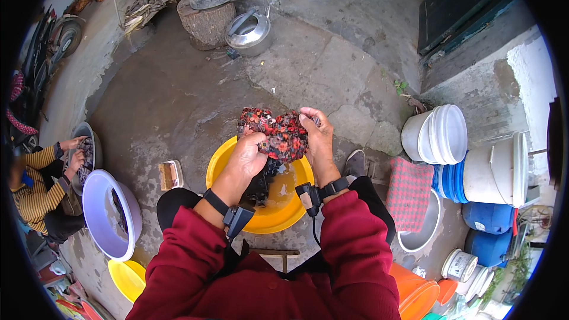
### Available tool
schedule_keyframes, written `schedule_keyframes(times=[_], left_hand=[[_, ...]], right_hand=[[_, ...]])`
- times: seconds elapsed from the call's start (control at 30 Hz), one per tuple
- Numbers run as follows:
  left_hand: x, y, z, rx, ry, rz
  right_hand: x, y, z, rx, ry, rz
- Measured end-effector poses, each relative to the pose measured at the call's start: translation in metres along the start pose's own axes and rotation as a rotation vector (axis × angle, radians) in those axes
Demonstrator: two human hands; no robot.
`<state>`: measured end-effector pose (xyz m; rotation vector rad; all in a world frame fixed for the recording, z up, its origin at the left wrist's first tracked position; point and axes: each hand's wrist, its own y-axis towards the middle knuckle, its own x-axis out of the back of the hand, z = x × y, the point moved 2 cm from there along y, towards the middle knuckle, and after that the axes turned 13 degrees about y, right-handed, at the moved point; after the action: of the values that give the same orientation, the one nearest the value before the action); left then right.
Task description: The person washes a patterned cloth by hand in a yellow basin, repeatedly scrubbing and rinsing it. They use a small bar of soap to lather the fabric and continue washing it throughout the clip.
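Between my hands hangs a bunched cloth (286,138) with a red, black and grey floral pattern. My left hand (246,155) pinches its left end, thumb on top. At the other end, my right hand (318,135) grips the cloth with its fingers curled over the far edge. The cloth is held above a yellow plastic basin (280,224), which stands on the floor between my knees. Brownish water (284,186) and a dark wet cloth (262,182) show inside the basin. My forearms and the held cloth hide parts of its rim.
Left of me are a soap box (171,175), a lilac basin (93,235) and a smaller yellow basin (129,280). Beyond, another person handles cloth in a grey basin (95,138). On my right, a checked cloth (409,195) drapes a metal basin (422,242) near stacked buckets (438,135). Kettles (251,35) stand ahead.
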<state>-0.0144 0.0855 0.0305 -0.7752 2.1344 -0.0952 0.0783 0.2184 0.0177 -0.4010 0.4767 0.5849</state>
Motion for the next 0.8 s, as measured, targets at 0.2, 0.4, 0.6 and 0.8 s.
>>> schedule_keyframes(times=[0.2,0.4,0.6,0.8], left_hand=[[-0.004,-0.004,-0.010,-0.037,0.008,0.142],[-0.002,-0.009,-0.013,0.022,0.003,0.162],[0.014,-0.018,-0.007,0.147,0.124,-0.121],[0.031,-0.032,0.019,0.425,0.252,-0.124]], right_hand=[[-0.009,-0.025,-0.011,-0.496,0.102,0.121],[0.004,0.001,0.028,-0.014,0.073,0.049],[-0.011,0.005,0.080,0.148,0.326,0.076],[-0.040,-0.011,0.095,0.180,0.378,0.194]])
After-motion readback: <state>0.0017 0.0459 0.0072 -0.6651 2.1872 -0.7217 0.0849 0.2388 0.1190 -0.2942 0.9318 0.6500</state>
